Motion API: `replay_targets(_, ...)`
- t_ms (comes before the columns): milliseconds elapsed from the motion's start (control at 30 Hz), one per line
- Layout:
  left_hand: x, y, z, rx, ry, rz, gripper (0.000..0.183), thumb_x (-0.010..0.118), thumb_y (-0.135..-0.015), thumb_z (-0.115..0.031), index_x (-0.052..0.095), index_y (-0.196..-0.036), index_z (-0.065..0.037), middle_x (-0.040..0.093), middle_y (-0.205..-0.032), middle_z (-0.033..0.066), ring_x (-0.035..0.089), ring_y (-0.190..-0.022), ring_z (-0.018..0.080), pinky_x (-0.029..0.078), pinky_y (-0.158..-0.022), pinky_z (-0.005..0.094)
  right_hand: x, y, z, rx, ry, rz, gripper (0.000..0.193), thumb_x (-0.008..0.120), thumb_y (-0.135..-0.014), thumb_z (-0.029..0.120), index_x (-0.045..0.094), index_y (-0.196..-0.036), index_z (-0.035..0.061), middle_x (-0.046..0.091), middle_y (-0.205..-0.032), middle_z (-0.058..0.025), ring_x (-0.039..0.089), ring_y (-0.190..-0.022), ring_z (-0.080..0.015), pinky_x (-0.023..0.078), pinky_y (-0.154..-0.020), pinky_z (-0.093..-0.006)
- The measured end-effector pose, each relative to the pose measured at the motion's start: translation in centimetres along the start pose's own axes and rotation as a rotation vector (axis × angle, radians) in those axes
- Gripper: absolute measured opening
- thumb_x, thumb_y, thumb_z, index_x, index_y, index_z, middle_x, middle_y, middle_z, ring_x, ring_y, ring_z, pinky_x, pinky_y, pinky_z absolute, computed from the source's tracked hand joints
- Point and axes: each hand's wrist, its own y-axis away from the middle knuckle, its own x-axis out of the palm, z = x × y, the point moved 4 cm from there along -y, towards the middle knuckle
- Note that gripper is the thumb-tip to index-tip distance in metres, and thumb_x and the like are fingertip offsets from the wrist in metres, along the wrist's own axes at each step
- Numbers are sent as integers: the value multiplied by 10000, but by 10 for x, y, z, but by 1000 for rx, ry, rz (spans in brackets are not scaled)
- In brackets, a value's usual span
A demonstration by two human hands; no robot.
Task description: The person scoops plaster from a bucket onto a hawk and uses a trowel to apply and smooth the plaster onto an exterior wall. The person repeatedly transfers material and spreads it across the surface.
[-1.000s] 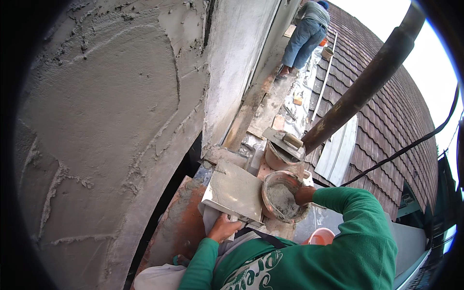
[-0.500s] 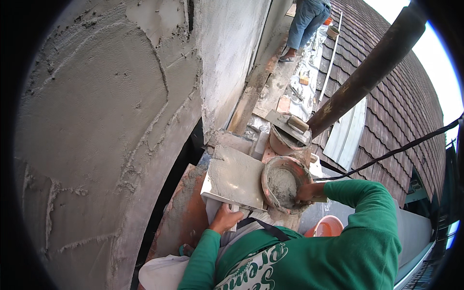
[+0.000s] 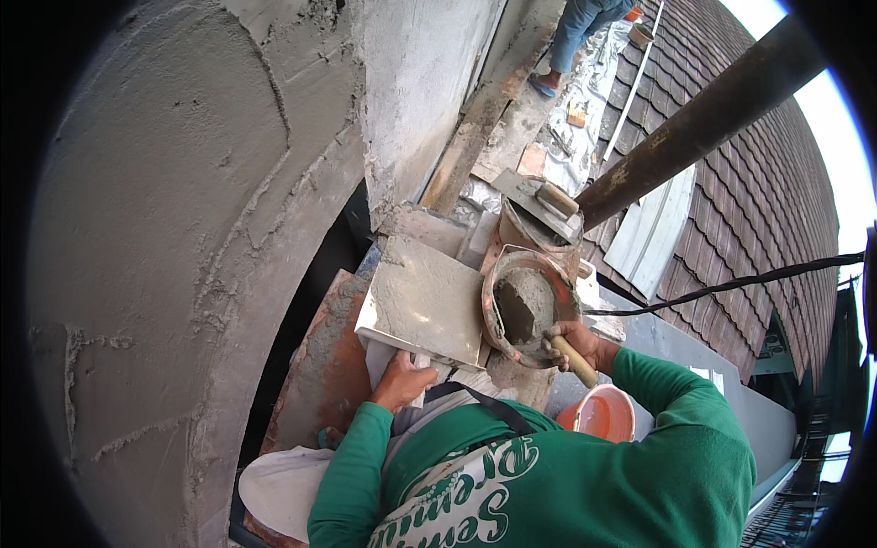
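My left hand [image 3: 404, 382] is closed round the pale handle of a plasterer's hawk [image 3: 429, 297], a flat square board smeared with grey mortar. Right beside the board stands an orange bucket [image 3: 491, 290] with wet mortar [image 3: 532, 297] inside. At the bucket's near rim my right hand [image 3: 585, 345] grips the wooden handle of a trowel [image 3: 577, 363]. Its blade points down into the bucket, and I cannot clearly tell its outline from the mortar. A second bucket [image 3: 533, 230] behind carries a finishing trowel [image 3: 545, 203] with a wooden grip across its top.
On the left rises a wall [image 3: 164, 210] of fresh grey plaster, with a dark gap along its foot. A thick brown pole [image 3: 703, 119] slants across the right, above a tiled roof [image 3: 767, 183]. A black cable [image 3: 731, 290] crosses there. Another person [image 3: 577, 41] stands far back on planks. An orange-red pail [image 3: 603, 416] sits close by.
My right hand has turned and lifted slightly at the bucket rim, so the trowel's handle now shows. A dark area now appears in the mortar. The whole view has shifted a little.
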Motion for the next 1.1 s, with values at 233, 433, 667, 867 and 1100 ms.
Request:
replay_targets(233, -1, 2, 6, 52, 70, 20, 658, 667, -799, -32, 430, -1396, 106, 661, -1057, 147, 659, -801, 164, 548, -692, 306, 7, 48, -11, -40, 1, -78, 359, 471, -999, 399, 595, -885, 82, 530, -625, -14, 494, -448, -137, 487, -422, -317)
replay_targets(433, 3, 9, -4, 44, 123, 4, 698, 655, -759, -17, 417, -1404, 99, 652, -959, 121, 593, -673, 131, 497, -573, 299, 55, 107, 57, -166, 1077, -367, 324, 581, -980, 336, 626, -1025, 18, 615, -725, -83, 629, -612, -210, 571, -605, -354)
replay_targets(667, -1, 2, 8, 68, 106, -1, 705, 676, -760, -62, 440, -1398, 125, 669, -964, 134, 615, -703, 132, 510, -609, 295, 75, 14, 63, -289, 2514, -658, 160, 608, -866, 126, 730, -841, 25, 733, -813, -198, 758, -805, -352, 611, -717, -476)
replay_targets(867, -3, -2, 11, 85, -2, -15, 814, 712, -740, -161, 421, -1444, 124, 691, -987, 167, 654, -762, 158, 552, -707, 304, 76, 36, 37, -330, 2754, -454, 150, 630, -841, 116, 744, -777, 42, 730, -756, -153, 754, -746, -292, 601, -677, -423)
replay_targets(1100, 0, 5, 7, 115, 99, -9, 772, 694, -758, -80, 401, -1442, 122, 686, -1023, 152, 637, -742, 145, 537, -662, 311, 102, 46, 113, -509, 2852, -667, 165, 663, -850, 160, 769, -893, 41, 756, -898, -95, 743, -824, -250, 577, -705, -384)
